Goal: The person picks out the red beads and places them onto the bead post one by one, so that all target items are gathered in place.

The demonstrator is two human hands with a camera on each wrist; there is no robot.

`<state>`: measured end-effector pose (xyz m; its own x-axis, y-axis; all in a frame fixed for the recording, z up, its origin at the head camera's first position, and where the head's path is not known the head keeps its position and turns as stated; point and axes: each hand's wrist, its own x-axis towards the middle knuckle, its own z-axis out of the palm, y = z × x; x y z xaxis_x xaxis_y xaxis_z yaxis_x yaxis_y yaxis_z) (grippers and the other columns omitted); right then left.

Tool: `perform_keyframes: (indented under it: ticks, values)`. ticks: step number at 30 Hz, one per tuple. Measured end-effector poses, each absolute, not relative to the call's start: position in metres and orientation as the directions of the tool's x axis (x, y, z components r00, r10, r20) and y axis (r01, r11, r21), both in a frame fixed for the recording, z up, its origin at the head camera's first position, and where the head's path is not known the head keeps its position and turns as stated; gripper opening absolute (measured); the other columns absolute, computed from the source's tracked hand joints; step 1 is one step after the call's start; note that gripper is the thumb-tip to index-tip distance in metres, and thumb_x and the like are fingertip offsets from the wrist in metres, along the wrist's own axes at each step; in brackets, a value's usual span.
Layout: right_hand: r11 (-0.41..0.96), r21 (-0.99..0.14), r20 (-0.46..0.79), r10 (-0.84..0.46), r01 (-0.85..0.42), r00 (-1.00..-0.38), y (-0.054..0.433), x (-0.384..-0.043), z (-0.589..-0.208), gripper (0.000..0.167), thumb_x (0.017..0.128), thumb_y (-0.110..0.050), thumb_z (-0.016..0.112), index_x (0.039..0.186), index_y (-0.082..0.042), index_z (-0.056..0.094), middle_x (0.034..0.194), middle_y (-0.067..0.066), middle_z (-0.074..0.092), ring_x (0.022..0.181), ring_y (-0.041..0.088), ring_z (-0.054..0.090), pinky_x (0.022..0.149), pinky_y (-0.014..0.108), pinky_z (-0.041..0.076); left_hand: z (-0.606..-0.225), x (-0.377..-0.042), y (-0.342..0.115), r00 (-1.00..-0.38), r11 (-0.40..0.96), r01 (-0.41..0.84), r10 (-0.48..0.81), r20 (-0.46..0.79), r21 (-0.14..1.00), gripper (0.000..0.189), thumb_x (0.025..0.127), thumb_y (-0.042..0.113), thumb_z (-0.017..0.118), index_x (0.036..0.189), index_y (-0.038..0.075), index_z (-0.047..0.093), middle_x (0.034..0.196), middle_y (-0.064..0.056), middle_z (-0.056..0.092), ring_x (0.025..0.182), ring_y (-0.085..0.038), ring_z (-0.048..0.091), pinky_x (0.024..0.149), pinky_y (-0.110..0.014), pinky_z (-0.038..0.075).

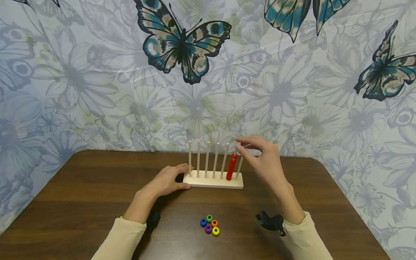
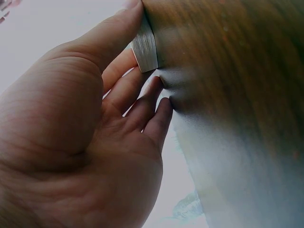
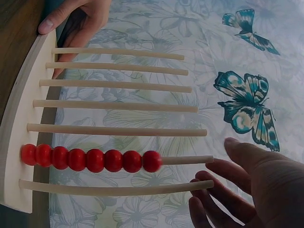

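A pale wooden pegboard (image 1: 214, 183) stands on the table with a row of upright pegs. Several red beads (image 3: 95, 160) are stacked on the second peg from its right end, and the other pegs are bare. My left hand (image 1: 166, 180) grips the board's left end, thumb in front and fingers behind, as the left wrist view (image 2: 95, 123) also shows. Around the tips of the two rightmost pegs is my right hand (image 1: 264, 160), thumb and forefinger apart above the red stack. No bead shows between its fingers.
Nearer to me on the brown table (image 1: 81, 202) lies a small cluster of loose beads: blue (image 1: 203, 222), green (image 1: 209, 218), orange (image 1: 214, 223), purple (image 1: 208, 229) and yellow (image 1: 216, 231). A butterfly-patterned cloth (image 1: 195, 101) hangs behind the table.
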<state>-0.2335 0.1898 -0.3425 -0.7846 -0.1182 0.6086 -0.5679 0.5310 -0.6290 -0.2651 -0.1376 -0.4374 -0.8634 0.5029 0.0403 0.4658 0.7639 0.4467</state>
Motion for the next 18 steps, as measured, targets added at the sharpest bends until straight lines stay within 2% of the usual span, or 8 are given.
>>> perform_keyframes:
  ticks: [4,11,14,18]
  values:
    - [0.537,-0.652,0.596,-0.074,-0.536,-0.800,0.194,-0.232,-0.348,0.021,0.098,-0.024,0.078,0.118,-0.019,0.082,0.110,-0.004,0.079,0.097,0.016,0.075,0.072,0.021,0.062,-0.438,-0.265,-0.136,-0.864,0.765,0.464,0.503,0.036,0.447,0.065,0.093,0.035,0.082,0.149,0.011,0.061,0.158,-0.020,0.053,0.137,-0.049,0.054,0.113,-0.062,0.045]
    - [0.569,-0.657,0.592,-0.017,-0.495,-0.806,0.203,-0.234,-0.360,0.024,0.105,-0.031,0.068,0.122,-0.019,0.080,0.117,-0.003,0.079,0.103,0.018,0.076,0.082,0.020,0.060,-0.437,-0.264,-0.138,-0.874,0.768,0.440,0.485,0.027,0.466,0.066,0.093,0.034,0.082,0.151,0.012,0.059,0.161,-0.018,0.050,0.140,-0.048,0.052,0.114,-0.061,0.044]
    - [0.604,-0.643,0.574,-0.027,-0.471,-0.818,0.209,-0.234,-0.371,0.030,0.108,-0.034,0.061,0.126,-0.017,0.078,0.122,-0.002,0.078,0.107,0.018,0.075,0.087,0.028,0.060,-0.438,-0.263,-0.139,-0.869,0.766,0.452,0.493,0.033,0.458,0.065,0.093,0.035,0.082,0.150,0.012,0.060,0.160,-0.019,0.050,0.139,-0.048,0.053,0.113,-0.061,0.045]
    - [0.661,-0.604,0.536,-0.076,-0.445,-0.841,0.227,-0.227,-0.394,0.035,0.111,-0.033,0.055,0.133,-0.013,0.073,0.128,0.004,0.076,0.113,0.024,0.074,0.092,0.044,0.061,-0.440,-0.263,-0.140,-0.866,0.768,0.464,0.498,0.045,0.442,0.064,0.093,0.036,0.082,0.148,0.010,0.062,0.158,-0.020,0.053,0.137,-0.048,0.056,0.112,-0.061,0.046]
